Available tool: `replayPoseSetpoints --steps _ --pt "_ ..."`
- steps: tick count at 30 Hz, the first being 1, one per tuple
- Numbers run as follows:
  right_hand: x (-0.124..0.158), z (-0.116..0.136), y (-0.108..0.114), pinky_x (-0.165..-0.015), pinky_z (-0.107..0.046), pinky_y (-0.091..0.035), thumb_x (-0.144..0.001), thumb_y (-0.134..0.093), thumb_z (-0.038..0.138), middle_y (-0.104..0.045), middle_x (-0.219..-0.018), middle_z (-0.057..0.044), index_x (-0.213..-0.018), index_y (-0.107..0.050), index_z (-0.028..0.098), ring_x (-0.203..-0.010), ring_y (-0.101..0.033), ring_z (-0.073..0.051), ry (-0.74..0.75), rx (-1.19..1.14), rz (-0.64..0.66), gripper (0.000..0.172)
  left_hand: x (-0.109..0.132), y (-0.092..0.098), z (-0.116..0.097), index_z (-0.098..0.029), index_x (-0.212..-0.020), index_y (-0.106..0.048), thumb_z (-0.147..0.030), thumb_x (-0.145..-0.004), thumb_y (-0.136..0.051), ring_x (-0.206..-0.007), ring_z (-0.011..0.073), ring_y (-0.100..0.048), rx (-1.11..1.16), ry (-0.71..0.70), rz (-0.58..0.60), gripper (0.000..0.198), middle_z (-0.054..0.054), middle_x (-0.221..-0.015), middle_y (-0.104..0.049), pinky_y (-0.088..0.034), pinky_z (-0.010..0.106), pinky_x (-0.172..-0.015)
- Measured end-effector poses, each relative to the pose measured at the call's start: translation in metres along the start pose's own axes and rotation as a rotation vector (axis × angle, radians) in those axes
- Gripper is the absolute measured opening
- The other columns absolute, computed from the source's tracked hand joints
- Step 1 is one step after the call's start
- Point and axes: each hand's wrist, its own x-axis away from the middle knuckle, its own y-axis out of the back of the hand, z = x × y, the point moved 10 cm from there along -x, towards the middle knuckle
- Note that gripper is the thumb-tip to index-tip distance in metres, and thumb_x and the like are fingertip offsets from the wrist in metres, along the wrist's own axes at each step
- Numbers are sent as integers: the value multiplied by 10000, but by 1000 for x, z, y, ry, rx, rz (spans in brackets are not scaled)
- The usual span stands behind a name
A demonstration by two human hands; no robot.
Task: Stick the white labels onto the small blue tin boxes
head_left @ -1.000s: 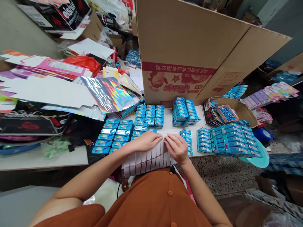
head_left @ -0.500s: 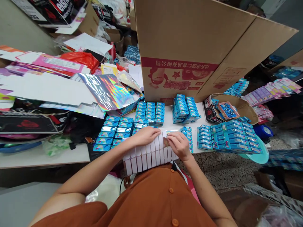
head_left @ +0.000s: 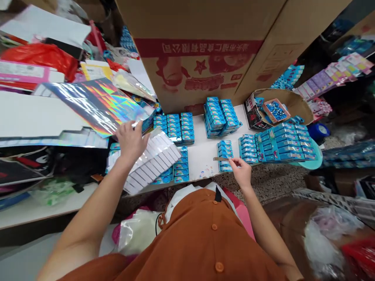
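My left hand [head_left: 131,142] is closed on the upper edge of a white sticker sheet [head_left: 155,160], ruled into rows of narrow rectangles. The sheet tilts over blue boxes on the left, covering many of them. Between the fingertips of my right hand [head_left: 241,171] is a thin brownish strip [head_left: 220,159], its free end pointing left. Just behind that strip stands a short row of small blue boxes [head_left: 225,147]. Shiny rainbow foil sheets [head_left: 99,103] lie just beyond my left hand.
More blue boxes [head_left: 181,166] stand in rows on the white table [head_left: 202,150]. A tall cardboard carton [head_left: 199,23] walls off the back. At right are an open carton [head_left: 301,107] with a tray of blue pieces [head_left: 275,110] and a turquoise basin [head_left: 315,162] under stacked boxes.
My left hand has carried the sticker sheet from my lap leftward over the boxes. My right hand has moved right, away from the sheet, with a thin strip in its fingers. The view has shifted.
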Motion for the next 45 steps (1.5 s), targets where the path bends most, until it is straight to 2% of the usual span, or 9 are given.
replayPoseSetpoints --steps 3,7,9,13,17,21,26,30,45 --pt "-4 -38 9 -649 -275 -463 -752 -629 394 -684 -704 -33 -769 -698 158 -611 -585 -157 -119 -4 -18 247 23 -15 -79 -168 -1250 -525 -384 -903 -459 -1202 288 -426 339 -129 26 414 135 -1252 -523 -298 445 -1045" --pt "-9 -73 11 -650 -273 -462 -733 -627 402 -689 -695 -37 -758 -699 159 -605 -592 -160 -187 12 3 255 69 -87 -201 -194 -1086 -601 -364 -883 -496 -1112 229 -515 802 -152 367 285 93 -1128 -616 -361 384 -1008" --pt "-13 -88 9 -644 -272 -461 -733 -621 409 -691 -688 -36 -755 -700 162 -603 -597 -163 -209 25 31 260 90 -135 -241 -184 -1021 -621 -363 -830 -575 -1054 224 -552 1005 23 523 265 98 -1096 -638 -408 364 -951" --pt "-24 -119 0 -647 -269 -464 -743 -601 416 -697 -692 -36 -749 -700 167 -616 -611 -170 -241 46 80 269 130 -225 -279 -147 -903 -643 -367 -726 -688 -856 193 -613 1370 595 772 285 98 -925 -683 -469 310 -766" --pt "-40 -153 -9 -649 -266 -463 -744 -593 409 -700 -688 -33 -743 -702 173 -620 -617 -171 -287 78 105 260 142 -267 -294 -136 -730 -641 -321 -606 -774 -639 138 -570 1465 787 829 259 35 -654 -641 -445 273 -652" --pt "-55 -183 -21 -650 -265 -466 -734 -598 405 -710 -713 -33 -748 -703 184 -630 -619 -170 -319 62 151 245 138 -285 -297 -146 -722 -638 -276 -619 -750 -651 124 -562 1444 812 815 200 28 -681 -645 -447 267 -686" --pt "-66 -213 -36 -664 -273 -486 -720 -600 392 -718 -741 -52 -748 -698 166 -682 -647 -187 -385 -31 196 248 127 -294 -301 -155 -743 -642 -233 -644 -719 -750 135 -580 1431 778 735 148 40 -796 -665 -451 277 -774" --pt "-72 -227 -51 -668 -271 -498 -712 -611 396 -725 -757 -42 -752 -699 174 -698 -659 -186 -404 -49 227 243 122 -297 -296 -152 -757 -632 -222 -687 -680 -752 136 -571 1391 739 672 110 45 -808 -653 -464 274 -742" --pt "-73 -236 -62 -657 -271 -485 -707 -620 372 -717 -723 -41 -739 -703 175 -668 -650 -183 -430 11 196 215 129 -319 -291 -146 -785 -603 -202 -688 -670 -713 133 -576 1446 815 725 130 29 -712 -629 -462 270 -721"
